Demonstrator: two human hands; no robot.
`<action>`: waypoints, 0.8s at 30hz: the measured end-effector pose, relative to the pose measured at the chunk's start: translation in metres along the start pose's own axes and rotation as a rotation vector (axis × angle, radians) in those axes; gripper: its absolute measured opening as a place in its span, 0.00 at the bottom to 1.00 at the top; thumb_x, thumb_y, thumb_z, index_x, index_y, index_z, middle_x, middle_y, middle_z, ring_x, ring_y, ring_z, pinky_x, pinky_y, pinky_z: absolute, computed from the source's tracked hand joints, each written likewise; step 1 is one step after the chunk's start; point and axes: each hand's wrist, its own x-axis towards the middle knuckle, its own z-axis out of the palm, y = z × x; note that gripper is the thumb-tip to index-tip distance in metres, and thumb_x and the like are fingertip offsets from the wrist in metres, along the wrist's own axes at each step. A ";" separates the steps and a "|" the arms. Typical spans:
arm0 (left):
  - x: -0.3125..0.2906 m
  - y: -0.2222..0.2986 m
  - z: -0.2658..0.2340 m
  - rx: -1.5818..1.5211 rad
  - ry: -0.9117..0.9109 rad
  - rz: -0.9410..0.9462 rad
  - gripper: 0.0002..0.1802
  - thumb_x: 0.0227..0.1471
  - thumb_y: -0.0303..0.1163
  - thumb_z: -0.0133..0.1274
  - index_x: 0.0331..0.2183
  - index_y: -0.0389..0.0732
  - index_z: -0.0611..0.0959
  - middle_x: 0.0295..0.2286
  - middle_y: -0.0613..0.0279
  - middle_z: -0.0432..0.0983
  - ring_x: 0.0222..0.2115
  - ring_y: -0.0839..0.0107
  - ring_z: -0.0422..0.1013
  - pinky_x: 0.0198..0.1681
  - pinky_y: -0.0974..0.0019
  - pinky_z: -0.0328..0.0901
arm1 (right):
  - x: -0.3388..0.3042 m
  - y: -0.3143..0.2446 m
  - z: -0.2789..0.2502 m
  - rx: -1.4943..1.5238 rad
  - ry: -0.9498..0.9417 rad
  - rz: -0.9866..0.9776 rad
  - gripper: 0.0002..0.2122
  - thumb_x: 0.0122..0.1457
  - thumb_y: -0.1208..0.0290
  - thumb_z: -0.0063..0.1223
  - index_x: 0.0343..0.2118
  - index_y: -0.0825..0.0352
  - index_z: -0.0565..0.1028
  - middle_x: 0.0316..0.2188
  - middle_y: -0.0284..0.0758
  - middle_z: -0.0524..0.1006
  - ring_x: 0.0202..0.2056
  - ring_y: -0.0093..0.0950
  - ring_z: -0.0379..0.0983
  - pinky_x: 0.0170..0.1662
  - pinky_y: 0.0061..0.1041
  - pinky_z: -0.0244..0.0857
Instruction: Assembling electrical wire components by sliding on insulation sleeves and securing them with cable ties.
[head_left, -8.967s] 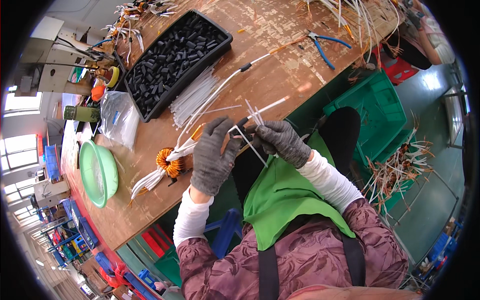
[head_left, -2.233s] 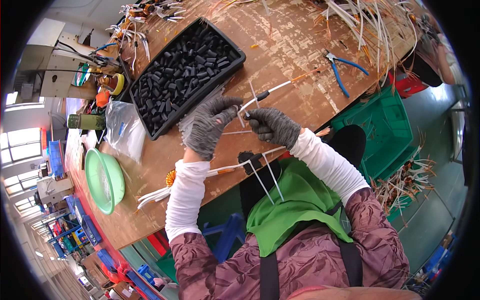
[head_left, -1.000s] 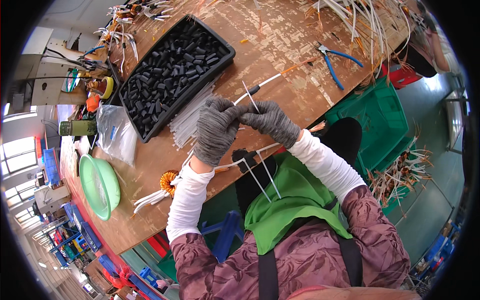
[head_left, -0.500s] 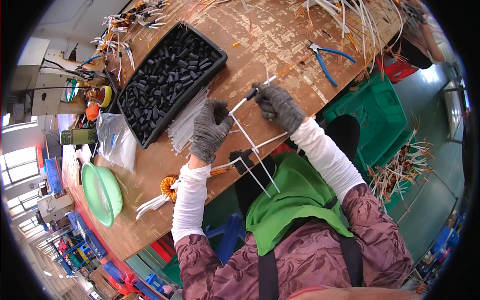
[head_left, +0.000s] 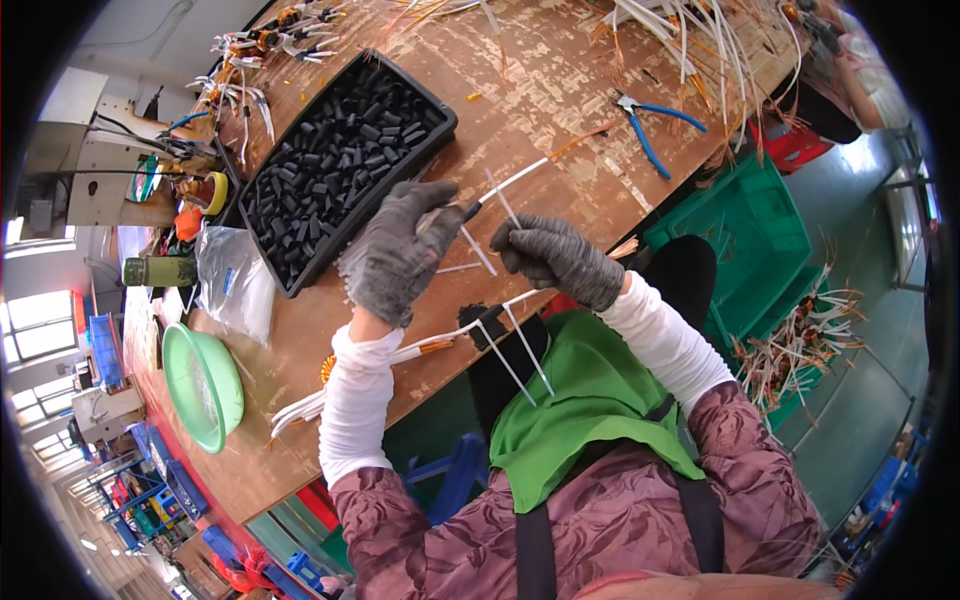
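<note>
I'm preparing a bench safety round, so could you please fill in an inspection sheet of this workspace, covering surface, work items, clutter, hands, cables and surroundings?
Surface: brown worktable, finish worn pale in patches.
Work items: white wire with a black sleeve; thin white strip.
Clutter: black tray of short black pieces, blue-handled pliers, green bowl, clear plastic bag.
Hands: both gloved in grey; right hand pinches the strip; left hand is at the sleeve, grip unclear.
Cables: heap of white leads with bare copper ends, upper right; orange coil partly hidden by the left forearm.
Surroundings: green crate beside the table; another person, upper right.
</note>
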 end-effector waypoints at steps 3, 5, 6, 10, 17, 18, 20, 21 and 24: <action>0.013 0.018 0.006 0.101 -0.161 0.017 0.11 0.48 0.28 0.53 0.35 0.34 0.79 0.29 0.60 0.70 0.31 0.73 0.68 0.37 0.70 0.62 | 0.003 0.002 0.013 -0.269 0.001 -0.148 0.12 0.58 0.61 0.43 0.38 0.64 0.72 0.24 0.26 0.71 0.17 0.12 0.58 0.20 0.11 0.51; 0.018 0.018 0.011 -0.121 -0.269 -0.025 0.11 0.48 0.31 0.55 0.32 0.33 0.80 0.26 0.63 0.70 0.30 0.73 0.67 0.34 0.69 0.61 | 0.004 -0.003 0.014 -0.262 0.002 -0.132 0.13 0.59 0.62 0.43 0.39 0.66 0.71 0.25 0.29 0.73 0.18 0.13 0.62 0.21 0.11 0.55; 0.022 0.026 0.008 -0.143 -0.236 -0.018 0.10 0.49 0.32 0.54 0.30 0.34 0.81 0.24 0.63 0.72 0.28 0.74 0.67 0.33 0.71 0.61 | 0.003 -0.006 0.012 -0.241 0.012 -0.136 0.14 0.58 0.63 0.43 0.41 0.68 0.70 0.25 0.30 0.73 0.19 0.14 0.63 0.22 0.13 0.58; 0.052 -0.006 -0.007 -0.445 0.122 -0.071 0.10 0.50 0.33 0.53 0.28 0.35 0.81 0.22 0.63 0.74 0.25 0.75 0.68 0.30 0.71 0.62 | 0.009 0.000 -0.014 0.015 0.220 -0.002 0.15 0.57 0.66 0.45 0.46 0.68 0.67 0.28 0.37 0.74 0.19 0.20 0.67 0.23 0.20 0.66; 0.075 -0.076 0.031 0.103 0.162 -0.072 0.12 0.53 0.34 0.48 0.29 0.34 0.78 0.20 0.49 0.75 0.20 0.62 0.73 0.25 0.64 0.66 | 0.035 0.005 -0.025 0.174 0.247 0.024 0.14 0.57 0.66 0.45 0.42 0.69 0.67 0.28 0.40 0.75 0.18 0.24 0.67 0.20 0.24 0.66; 0.075 -0.062 0.028 -0.108 0.108 -0.250 0.13 0.54 0.35 0.47 0.29 0.34 0.78 0.20 0.54 0.75 0.18 0.67 0.73 0.23 0.68 0.67 | 0.038 -0.004 -0.023 0.120 0.238 0.150 0.13 0.57 0.64 0.45 0.40 0.68 0.68 0.27 0.39 0.75 0.18 0.24 0.66 0.20 0.24 0.65; 0.075 -0.054 0.025 -0.346 0.035 -0.435 0.13 0.55 0.36 0.46 0.29 0.36 0.77 0.19 0.58 0.75 0.16 0.69 0.72 0.20 0.69 0.70 | 0.041 -0.006 -0.025 0.065 0.223 0.279 0.13 0.58 0.63 0.45 0.38 0.68 0.69 0.25 0.38 0.75 0.17 0.23 0.66 0.20 0.23 0.64; 0.075 -0.053 0.024 -0.345 0.039 -0.437 0.13 0.55 0.36 0.46 0.29 0.36 0.77 0.19 0.58 0.75 0.16 0.69 0.72 0.20 0.69 0.70 | 0.041 -0.002 -0.029 0.086 0.190 0.266 0.12 0.58 0.62 0.45 0.37 0.67 0.70 0.25 0.36 0.75 0.17 0.22 0.65 0.19 0.23 0.63; 0.073 -0.054 0.022 -0.396 -0.005 -0.484 0.13 0.55 0.37 0.46 0.30 0.36 0.77 0.19 0.59 0.75 0.17 0.70 0.73 0.22 0.70 0.70 | 0.038 -0.005 -0.025 0.114 0.150 0.266 0.12 0.58 0.62 0.46 0.35 0.66 0.70 0.24 0.34 0.75 0.16 0.20 0.65 0.18 0.21 0.61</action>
